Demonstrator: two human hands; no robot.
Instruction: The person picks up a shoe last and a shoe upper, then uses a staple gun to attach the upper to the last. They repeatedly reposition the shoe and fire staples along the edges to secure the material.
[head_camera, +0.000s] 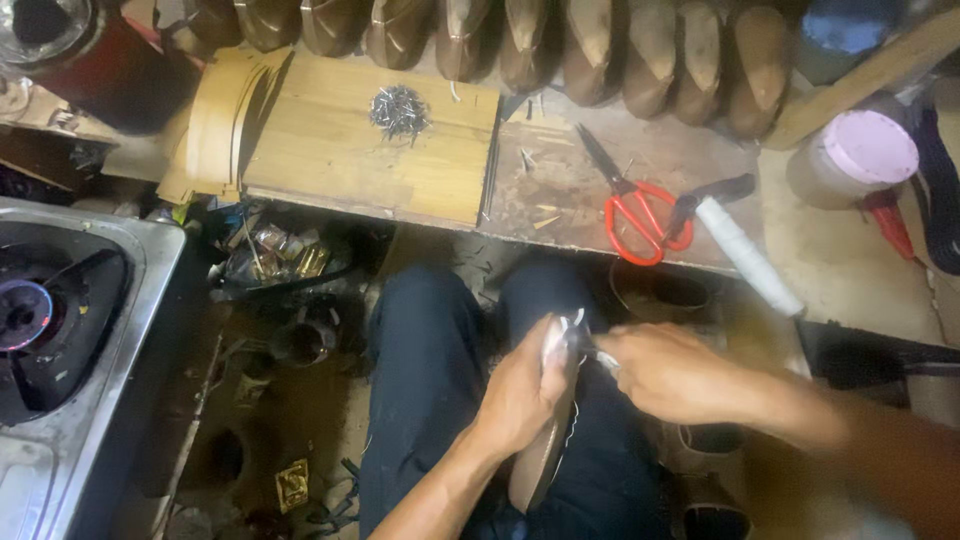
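Observation:
My left hand (520, 395) grips a shoe last (545, 455) with pale upper material stretched over it, resting on my lap between my knees. My right hand (665, 372) holds a small metal tool (600, 355) whose tip meets the pale edge at the top of the last. Its exact kind is blurred by motion.
A low wooden board (300, 150) carries a heap of small nails (398, 108). Red-handled scissors (632, 205) and a white-wrapped tool handle (745, 255) lie on the worn bench. A row of wooden lasts (600, 45) lines the back. A gas stove (60, 320) stands left, a pink-lidded jar (865, 150) right.

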